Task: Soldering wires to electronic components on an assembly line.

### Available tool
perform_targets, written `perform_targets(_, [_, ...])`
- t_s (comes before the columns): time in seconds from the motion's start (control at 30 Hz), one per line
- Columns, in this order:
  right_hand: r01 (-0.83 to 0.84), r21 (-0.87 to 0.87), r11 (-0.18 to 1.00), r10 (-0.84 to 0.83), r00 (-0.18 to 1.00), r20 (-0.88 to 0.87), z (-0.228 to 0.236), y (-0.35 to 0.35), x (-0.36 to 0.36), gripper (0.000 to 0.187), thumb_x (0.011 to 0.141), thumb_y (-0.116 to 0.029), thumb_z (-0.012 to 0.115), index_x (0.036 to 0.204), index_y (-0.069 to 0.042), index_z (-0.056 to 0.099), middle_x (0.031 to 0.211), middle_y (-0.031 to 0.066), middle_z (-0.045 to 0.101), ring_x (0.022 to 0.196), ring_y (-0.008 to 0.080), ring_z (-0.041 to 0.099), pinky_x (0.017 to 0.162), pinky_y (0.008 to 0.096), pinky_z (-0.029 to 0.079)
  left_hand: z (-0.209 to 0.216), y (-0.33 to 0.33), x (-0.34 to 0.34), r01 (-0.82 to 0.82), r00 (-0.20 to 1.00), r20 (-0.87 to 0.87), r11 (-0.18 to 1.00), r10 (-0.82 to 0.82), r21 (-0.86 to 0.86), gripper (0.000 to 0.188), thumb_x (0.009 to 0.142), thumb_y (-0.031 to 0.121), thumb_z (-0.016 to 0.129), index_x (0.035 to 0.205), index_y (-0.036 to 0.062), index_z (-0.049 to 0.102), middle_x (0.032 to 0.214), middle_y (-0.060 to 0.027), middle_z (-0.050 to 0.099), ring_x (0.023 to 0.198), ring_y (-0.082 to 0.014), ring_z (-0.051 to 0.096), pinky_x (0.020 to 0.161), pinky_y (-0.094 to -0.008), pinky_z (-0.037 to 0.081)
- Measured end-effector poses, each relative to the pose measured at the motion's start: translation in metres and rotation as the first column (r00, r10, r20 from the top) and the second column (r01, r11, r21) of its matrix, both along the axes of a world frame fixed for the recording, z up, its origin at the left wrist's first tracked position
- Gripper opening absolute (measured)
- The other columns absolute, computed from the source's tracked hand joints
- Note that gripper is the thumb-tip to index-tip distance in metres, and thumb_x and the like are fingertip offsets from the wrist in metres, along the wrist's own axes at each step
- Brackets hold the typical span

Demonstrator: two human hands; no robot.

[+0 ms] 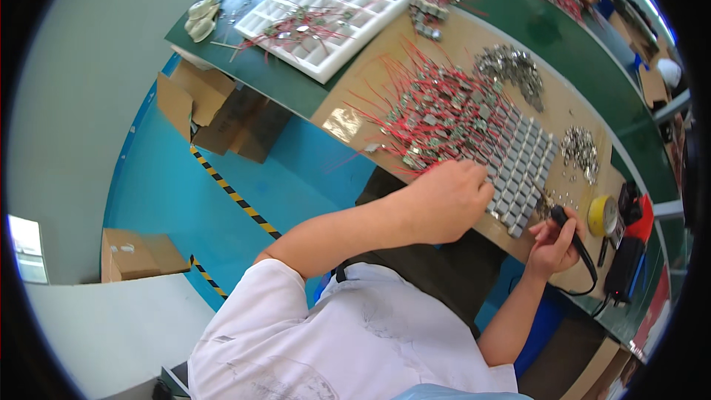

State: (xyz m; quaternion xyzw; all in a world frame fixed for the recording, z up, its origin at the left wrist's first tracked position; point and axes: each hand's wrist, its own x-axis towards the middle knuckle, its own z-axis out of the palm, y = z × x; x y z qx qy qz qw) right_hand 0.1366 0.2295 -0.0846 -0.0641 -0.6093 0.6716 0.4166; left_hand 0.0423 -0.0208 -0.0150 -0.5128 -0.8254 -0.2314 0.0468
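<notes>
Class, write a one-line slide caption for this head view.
Left hand rests on rows of small grey blocks with red wires; right hand grips a black corded tool.

White short-sleeve tee w/ faint grey print, bare forearms, no gloves

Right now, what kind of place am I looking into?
Most likely an electronics assembly workshop. The right hand holds a soldering iron, the left hand rests on rows of small grey parts, with red-wired components piled beside a white compartment tray.
</notes>
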Motion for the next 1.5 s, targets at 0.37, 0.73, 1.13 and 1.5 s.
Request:
perform_targets(0.37, [0.029,0.043,0.999,-0.029,1.000,0.000,0.001,0.002,-0.002,0.028,0.107,-0.016,0.046,0.118,0.004,0.062,0.078,0.0112,0.065,0.043,0.0091,0.044,0.044,0.0247,0.048,0.050,-0.062,-0.068,-0.181,0.959,-0.093,0.835,0.266,0.519,0.015,0.079,0.004,0.072,0.094,0.0057,0.068,0.085,-0.0093,0.063,0.077,-0.0288,0.066,0.066,-0.0393,0.055])
perform_targets(0.73, [0.010,0.066,0.998,-0.008,1.000,-0.019,-0.001,0.000,0.003,0.031,0.107,-0.017,0.045,0.125,0.005,0.060,0.086,0.0145,0.067,0.046,0.0089,0.045,0.045,0.0254,0.049,0.022,-0.152,-0.275,-0.695,0.717,-0.058,0.705,0.695,-0.140,0.017,0.074,0.014,0.069,0.082,0.0017,0.076,0.092,-0.0245,0.072,0.091,-0.0418,0.071,0.087,-0.0494,0.055])
perform_targets(1.13, [-0.009,0.010,1.000,0.009,0.996,-0.091,0.023,0.011,0.002,0.035,0.108,-0.017,0.048,0.132,0.006,0.057,0.095,0.0170,0.070,0.050,0.0081,0.050,0.047,0.0260,0.051,0.074,-0.136,-0.240,-0.675,0.715,-0.185,0.734,0.675,0.070,0.024,0.088,0.013,0.071,0.108,0.0008,0.075,0.090,-0.0187,0.073,0.081,-0.0296,0.071,0.077,-0.0388,0.055])
perform_targets(1.5, [0.000,0.369,0.929,-0.024,0.998,0.061,0.095,0.030,-0.022,0.020,0.107,-0.005,0.048,0.121,0.002,0.060,0.094,0.0171,0.073,0.077,0.0217,0.073,0.071,0.0330,0.061,0.082,-0.004,-0.120,-0.285,0.652,0.745,0.865,-0.141,0.413,0.021,0.098,0.012,0.066,0.109,-0.0060,0.068,0.093,-0.0079,0.070,0.081,-0.0132,0.071,0.068,-0.0256,0.056])
